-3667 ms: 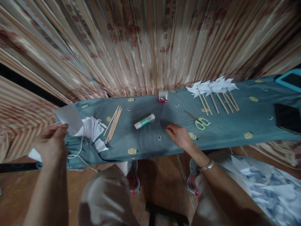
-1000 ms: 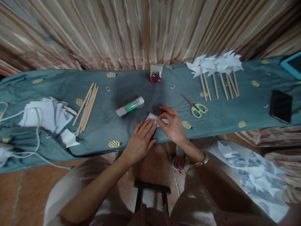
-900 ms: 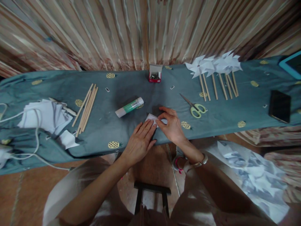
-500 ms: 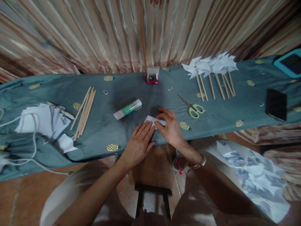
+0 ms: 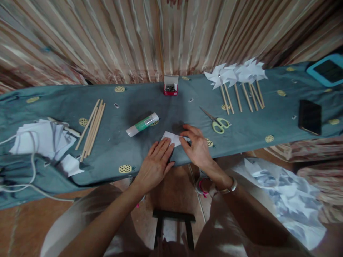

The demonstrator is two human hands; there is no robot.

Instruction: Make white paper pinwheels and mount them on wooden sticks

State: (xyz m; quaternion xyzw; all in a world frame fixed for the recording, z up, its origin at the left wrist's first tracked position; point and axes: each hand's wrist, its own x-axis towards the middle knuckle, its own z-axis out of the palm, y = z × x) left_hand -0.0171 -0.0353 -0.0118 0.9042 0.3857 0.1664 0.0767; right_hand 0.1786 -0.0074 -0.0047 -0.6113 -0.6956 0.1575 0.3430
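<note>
One hand, the left hand (image 5: pixel 154 162), lies flat, fingers stretched onto a white paper (image 5: pixel 171 137) just below the frame's centre; the right hand (image 5: pixel 197 147) half curls at the paper's right end, whether pinching I cannot tell. The paper shows a pointed upper-left corner. At upper centre, an open red box (image 5: pixel 170 94) holds metal pieces (image 5: pixel 169 87).

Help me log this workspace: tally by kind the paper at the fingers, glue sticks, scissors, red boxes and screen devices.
White paper at the fingers: 1
Glue stick: 1
Scissors: 1
Red box: 1
Screen devices: 2, black phone and blue-framed tablet
Total: 6
</note>
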